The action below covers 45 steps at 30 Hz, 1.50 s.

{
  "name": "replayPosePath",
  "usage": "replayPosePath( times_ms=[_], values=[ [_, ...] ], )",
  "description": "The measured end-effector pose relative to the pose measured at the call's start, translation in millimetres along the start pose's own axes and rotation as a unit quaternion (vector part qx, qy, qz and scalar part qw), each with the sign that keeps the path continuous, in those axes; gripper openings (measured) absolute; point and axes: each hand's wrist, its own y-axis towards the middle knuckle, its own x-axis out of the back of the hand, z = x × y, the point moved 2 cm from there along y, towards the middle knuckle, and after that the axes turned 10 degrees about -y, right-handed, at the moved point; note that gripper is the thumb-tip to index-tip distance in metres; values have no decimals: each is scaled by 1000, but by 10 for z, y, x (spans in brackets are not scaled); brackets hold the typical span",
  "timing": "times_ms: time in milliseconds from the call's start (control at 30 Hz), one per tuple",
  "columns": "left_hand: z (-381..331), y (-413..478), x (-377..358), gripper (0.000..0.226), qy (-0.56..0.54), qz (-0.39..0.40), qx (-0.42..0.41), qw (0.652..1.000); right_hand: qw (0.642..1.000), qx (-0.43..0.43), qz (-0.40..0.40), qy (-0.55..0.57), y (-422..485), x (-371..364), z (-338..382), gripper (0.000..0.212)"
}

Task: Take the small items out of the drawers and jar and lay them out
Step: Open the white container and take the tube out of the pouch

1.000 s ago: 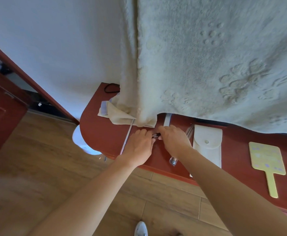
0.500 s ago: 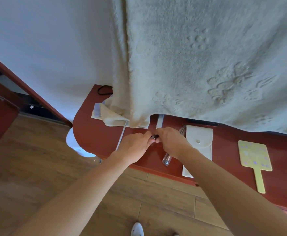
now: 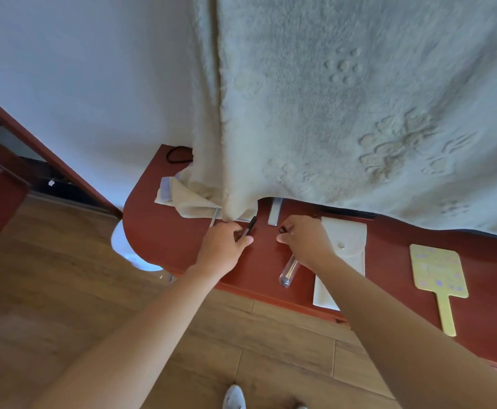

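My left hand grips a thin black pen-like stick over the red-brown tabletop. A short gap to the right, my right hand pinches a small dark cap. Below the right hand lies a clear plastic tube. A white snap pouch, a yellow hand mirror, a flat silver strip and a thin silver rod lie on the table. No drawers or jar are in view.
A thick cream blanket hangs over the back of the table and hides what is behind it. A folded cream cloth and a black loop sit at the table's left end. Wooden floor lies below, with a white stool under the table edge.
My hands were together on one dark stick; now they have pulled apart, the left keeping the stick and the right holding the small cap.
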Motion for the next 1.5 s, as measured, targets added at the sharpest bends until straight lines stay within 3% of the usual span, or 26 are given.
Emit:
replayPosePath(
  times_ms=[167,367,733,867,967,1067,1133,1233,1367,1500],
  values=[
    [-43,46,-91,23,-23,-42,29,998,992,-106,-37,58,-43,-162,54,27],
    [-42,86,-184,22,0,-26,33,999,988,-112,-39,97,-48,-309,144,18],
    [-18,28,-140,29,-6,-21,19,1000,992,-99,-53,57,-62,-292,204,28],
    [104,-13,148,17,76,-59,5,995,992,-89,-63,68,-98,-235,235,20],
    [289,-70,382,21,149,-97,26,984,994,-50,-96,18,-129,-183,330,15],
    [448,-152,491,36,186,-81,68,977,994,26,-103,-23,-154,-204,506,15],
    [512,-186,502,33,197,-66,66,976,993,73,-92,-32,-160,-256,640,21],
    [522,-191,496,15,228,-52,18,972,985,141,-83,-49,-132,-341,802,27],
    [478,-181,575,13,238,-49,-31,969,952,245,-93,-160,-97,-434,950,29],
    [418,-172,655,9,182,-22,-116,976,935,252,-95,-232,-53,-404,995,34]
  ],
)
